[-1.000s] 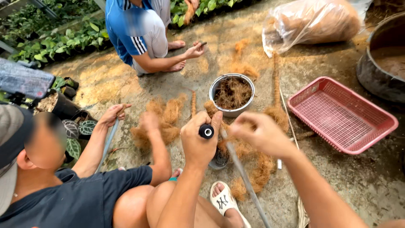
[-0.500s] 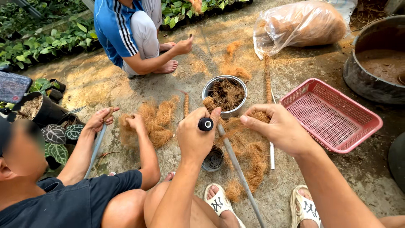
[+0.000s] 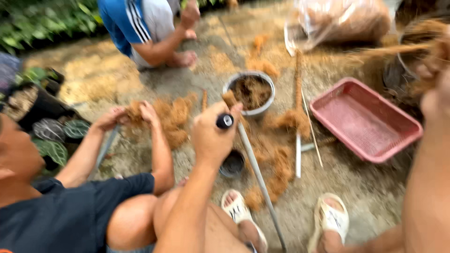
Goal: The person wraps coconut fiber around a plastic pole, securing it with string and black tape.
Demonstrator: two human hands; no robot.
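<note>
My left hand [image 3: 213, 136] grips a dark tube with a round black cap [image 3: 225, 121], held upright above a small black pot [image 3: 232, 163]. A tuft of brown coconut fibre [image 3: 229, 98] sticks out by my fingers. My right hand [image 3: 433, 79] is raised at the far right edge, blurred, with a long strand of brown fibre [image 3: 398, 49] trailing from it. A grey bowl [image 3: 249, 92] full of fibre stands just beyond my left hand.
A pink plastic basket [image 3: 365, 119] lies at the right. A person in a dark shirt [image 3: 70, 215] at the left handles fibre [image 3: 171, 115] on the ground. Another person in blue [image 3: 140, 28] squats at the back. A thin grey rod [image 3: 260, 180] and loose fibre lie between.
My right hand has swung from beside the tube up and out to the far right, pulling a strand of fibre with it. My left hand stays on the tube.
</note>
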